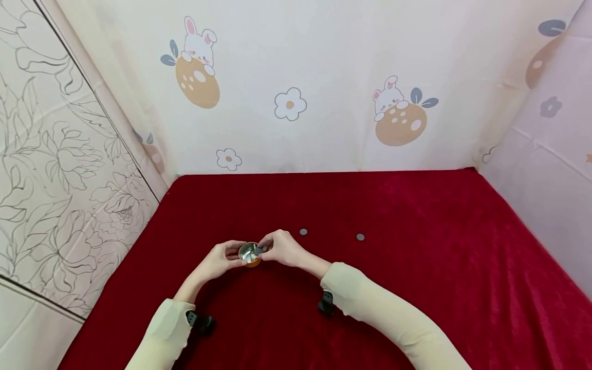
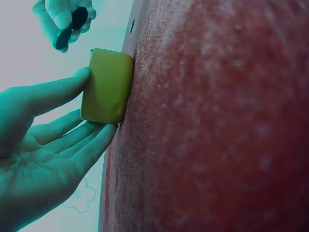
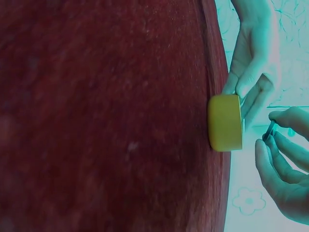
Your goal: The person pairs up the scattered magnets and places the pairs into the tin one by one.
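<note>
A small round bowl [image 1: 250, 264], orange outside and shiny silver inside, stands upright on the red cloth. My left hand [image 1: 222, 261] holds it from the left, thumb on the near side and fingers on the far side, as the left wrist view also shows on the bowl's wall [image 2: 107, 87]. Just above the rim's right side, my right hand [image 1: 283, 248] pinches a dark grey coin-like disc [image 1: 258, 251]. Two dark discs show at the right hand's fingers in the left wrist view, the lower disc [image 2: 63, 38] and the upper disc [image 2: 79, 18]. What lies inside the bowl is unclear.
Two flat grey discs lie apart on the cloth beyond my right hand: a nearer-to-hand disc [image 1: 303, 232] and a disc farther right [image 1: 361, 237]. Red velvet cloth [image 1: 416, 216] covers the table. Patterned curtains [image 1: 333, 61] hang behind and at the sides.
</note>
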Action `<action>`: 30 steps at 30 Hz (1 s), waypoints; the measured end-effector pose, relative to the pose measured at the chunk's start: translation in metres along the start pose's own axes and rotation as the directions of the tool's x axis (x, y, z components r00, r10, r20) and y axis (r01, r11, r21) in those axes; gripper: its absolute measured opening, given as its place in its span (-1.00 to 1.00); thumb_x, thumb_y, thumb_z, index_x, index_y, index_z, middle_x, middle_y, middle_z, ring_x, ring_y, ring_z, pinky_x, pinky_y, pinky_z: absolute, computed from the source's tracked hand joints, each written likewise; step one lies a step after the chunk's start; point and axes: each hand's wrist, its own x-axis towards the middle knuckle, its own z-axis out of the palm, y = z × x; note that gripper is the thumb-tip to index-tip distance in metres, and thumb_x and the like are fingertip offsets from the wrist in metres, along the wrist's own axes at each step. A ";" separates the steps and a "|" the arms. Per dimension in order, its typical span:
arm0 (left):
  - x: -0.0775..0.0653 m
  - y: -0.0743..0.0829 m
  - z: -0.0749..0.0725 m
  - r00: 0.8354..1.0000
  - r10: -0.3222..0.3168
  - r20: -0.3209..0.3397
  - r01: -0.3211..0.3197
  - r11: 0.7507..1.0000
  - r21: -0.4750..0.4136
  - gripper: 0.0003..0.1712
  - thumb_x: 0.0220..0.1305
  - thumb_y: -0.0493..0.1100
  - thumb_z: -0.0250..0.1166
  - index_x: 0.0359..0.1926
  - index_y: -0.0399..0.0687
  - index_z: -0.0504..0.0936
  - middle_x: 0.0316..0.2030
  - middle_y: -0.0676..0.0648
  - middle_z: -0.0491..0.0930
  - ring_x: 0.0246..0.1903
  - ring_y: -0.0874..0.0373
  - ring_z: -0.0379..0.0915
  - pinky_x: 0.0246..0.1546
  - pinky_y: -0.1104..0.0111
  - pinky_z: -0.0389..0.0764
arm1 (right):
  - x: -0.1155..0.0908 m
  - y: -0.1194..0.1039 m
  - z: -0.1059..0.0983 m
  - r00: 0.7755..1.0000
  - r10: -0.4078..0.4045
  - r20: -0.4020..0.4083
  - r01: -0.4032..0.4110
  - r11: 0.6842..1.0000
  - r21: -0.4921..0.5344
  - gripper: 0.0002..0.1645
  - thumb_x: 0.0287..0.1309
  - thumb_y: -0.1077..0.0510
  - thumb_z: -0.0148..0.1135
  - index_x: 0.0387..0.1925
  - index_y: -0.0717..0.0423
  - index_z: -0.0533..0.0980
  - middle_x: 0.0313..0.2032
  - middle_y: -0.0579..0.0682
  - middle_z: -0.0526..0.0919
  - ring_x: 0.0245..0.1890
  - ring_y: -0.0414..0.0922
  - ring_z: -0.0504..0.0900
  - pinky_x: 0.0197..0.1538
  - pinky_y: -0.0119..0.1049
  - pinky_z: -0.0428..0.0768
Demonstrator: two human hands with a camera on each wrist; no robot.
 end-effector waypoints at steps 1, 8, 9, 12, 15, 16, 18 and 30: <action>0.000 0.000 0.000 1.000 0.012 0.002 -0.012 1.000 0.000 -0.45 0.08 -0.29 0.25 0.10 -0.39 0.34 0.04 -0.35 0.37 -0.02 -0.15 0.40 -0.12 0.27 0.49 | 0.001 0.000 0.001 1.000 0.001 -0.003 -0.001 1.000 0.001 -0.78 -0.12 0.30 0.30 -0.32 0.27 0.60 -0.44 0.01 0.65 -0.45 -0.23 0.54 -0.40 -0.50 0.46; 0.001 -0.001 0.000 0.999 0.031 0.014 -0.031 1.000 -0.001 -0.45 0.08 -0.26 0.26 0.10 -0.37 0.34 0.03 -0.34 0.38 -0.03 -0.13 0.40 -0.13 0.32 0.49 | 0.007 -0.001 0.010 1.000 0.007 -0.020 -0.007 1.000 0.012 -0.78 -0.11 0.31 0.28 -0.31 0.29 0.59 -0.43 0.02 0.64 -0.46 -0.26 0.54 -0.41 -0.51 0.47; 0.001 -0.001 -0.001 1.000 0.026 0.016 -0.026 1.000 -0.002 -0.45 0.08 -0.27 0.26 0.10 -0.37 0.34 0.03 -0.34 0.38 -0.02 -0.13 0.40 -0.13 0.32 0.49 | 0.008 -0.001 0.012 1.000 0.006 -0.024 -0.006 1.000 0.008 -0.78 -0.11 0.31 0.28 -0.31 0.29 0.59 -0.43 0.02 0.64 -0.46 -0.25 0.54 -0.41 -0.51 0.47; 0.001 -0.001 -0.001 1.000 0.014 0.020 -0.014 1.000 -0.005 -0.44 0.08 -0.27 0.26 0.10 -0.38 0.34 0.04 -0.34 0.37 -0.02 -0.13 0.39 -0.13 0.31 0.49 | 0.011 -0.001 0.015 1.000 0.008 -0.030 -0.008 1.000 0.000 -0.78 -0.10 0.32 0.27 -0.30 0.29 0.59 -0.42 0.02 0.64 -0.45 -0.23 0.54 -0.42 -0.51 0.47; 0.000 0.001 -0.001 1.000 0.009 0.020 -0.009 1.000 -0.007 -0.44 0.08 -0.28 0.25 0.10 -0.38 0.33 0.04 -0.34 0.37 -0.02 -0.13 0.39 -0.13 0.30 0.49 | 0.014 -0.002 0.017 0.999 0.018 -0.035 -0.018 1.000 -0.001 -0.79 -0.08 0.33 0.26 -0.30 0.28 0.59 -0.41 0.03 0.64 -0.44 -0.22 0.55 -0.42 -0.52 0.47; 0.000 0.001 -0.001 1.000 0.009 0.020 -0.009 1.000 -0.005 -0.45 0.08 -0.28 0.25 0.10 -0.38 0.33 0.04 -0.34 0.37 -0.02 -0.13 0.40 -0.14 0.31 0.50 | 0.015 -0.002 0.018 0.999 0.018 -0.037 -0.018 1.000 0.000 -0.79 -0.08 0.33 0.26 -0.30 0.28 0.59 -0.41 0.03 0.64 -0.44 -0.22 0.55 -0.42 -0.52 0.47; 0.000 0.002 -0.001 1.000 0.010 0.019 -0.009 1.000 -0.003 -0.45 0.08 -0.29 0.25 0.10 -0.39 0.33 0.03 -0.35 0.37 -0.02 -0.13 0.40 -0.15 0.31 0.50 | 0.017 -0.002 0.020 0.999 0.022 -0.041 -0.022 1.000 -0.009 -0.79 -0.08 0.32 0.26 -0.29 0.27 0.59 -0.41 0.03 0.64 -0.44 -0.23 0.55 -0.42 -0.53 0.47; 0.001 0.001 -0.001 1.000 -0.013 -0.006 0.013 1.000 0.019 -0.44 0.06 -0.28 0.27 0.09 -0.40 0.34 0.02 -0.34 0.39 -0.05 -0.11 0.42 -0.16 0.31 0.50 | 0.022 0.000 0.027 0.999 -0.007 -0.042 0.003 0.996 -0.093 -0.80 -0.07 0.31 0.27 -0.31 0.27 0.61 -0.38 0.04 0.65 -0.42 -0.24 0.57 -0.42 -0.56 0.46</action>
